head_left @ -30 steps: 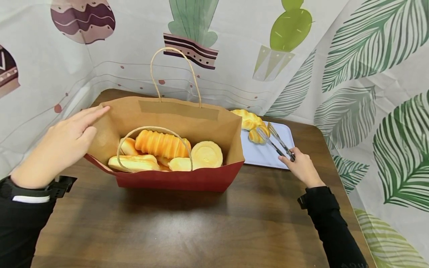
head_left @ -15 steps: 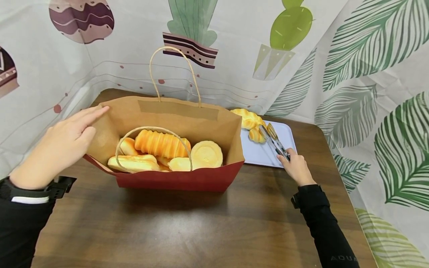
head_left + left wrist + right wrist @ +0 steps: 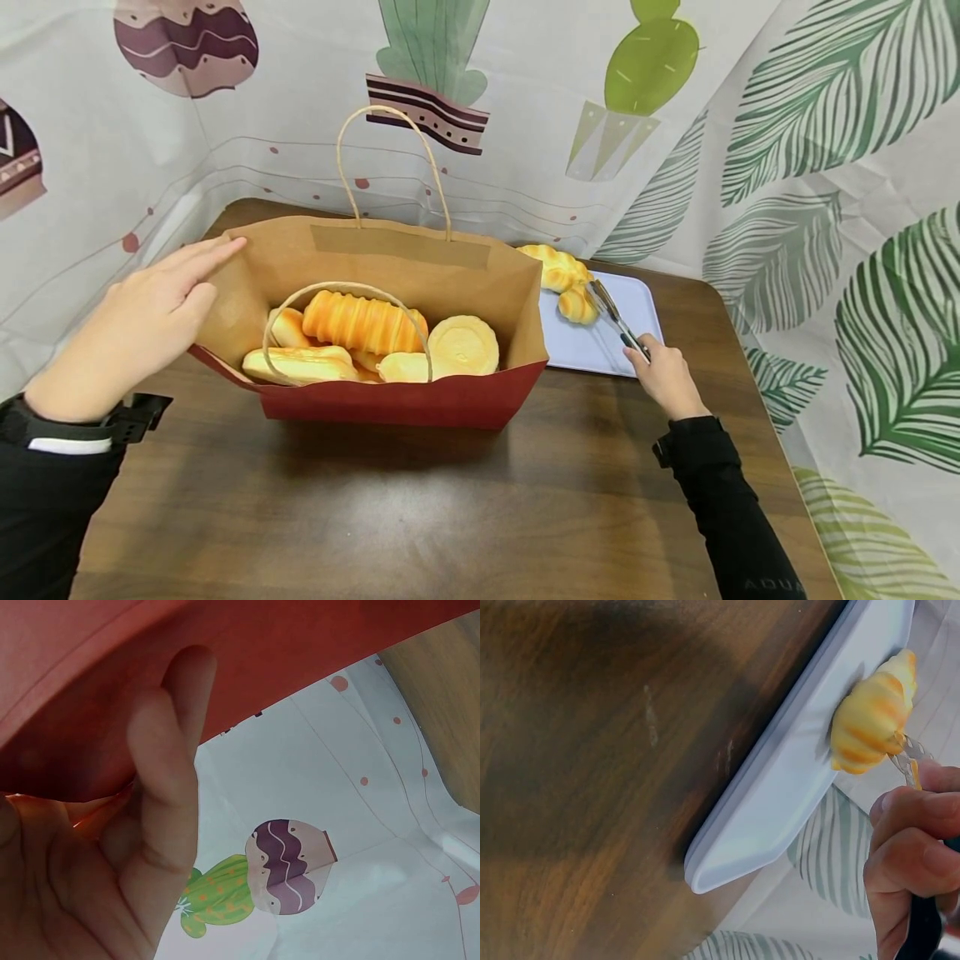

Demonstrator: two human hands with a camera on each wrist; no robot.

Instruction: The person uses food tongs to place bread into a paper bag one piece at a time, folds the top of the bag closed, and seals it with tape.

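Note:
My left hand point(image 3: 138, 321) holds the left rim of a paper bag point(image 3: 382, 406), red outside and brown inside. Close up in the left wrist view, fingers point(image 3: 161, 765) lie against the red outer side. Inside the bag are a ridged bread roll point(image 3: 365, 322), a round tart-like pastry point(image 3: 465, 344) and other breads. My right hand point(image 3: 667, 377) grips metal tongs point(image 3: 611, 308), whose arms are drawn together. Their tips touch or nearly touch the right side of a small croissant-like bread point(image 3: 577, 304) on a pale tray point(image 3: 600, 354); the right wrist view shows this bread point(image 3: 874, 712) too.
Another golden bread point(image 3: 551, 265) lies behind the small one, partly hidden by the bag. The bag's rope handle point(image 3: 390, 112) stands up at the back. A wooden table point(image 3: 420, 517) carries everything, and a patterned cloth point(image 3: 525, 100) hangs behind and to the right.
My right hand has shifted slightly left, and the tongs have gone from spread to nearly closed beside the small bread. The left hand and bag have stayed in place.

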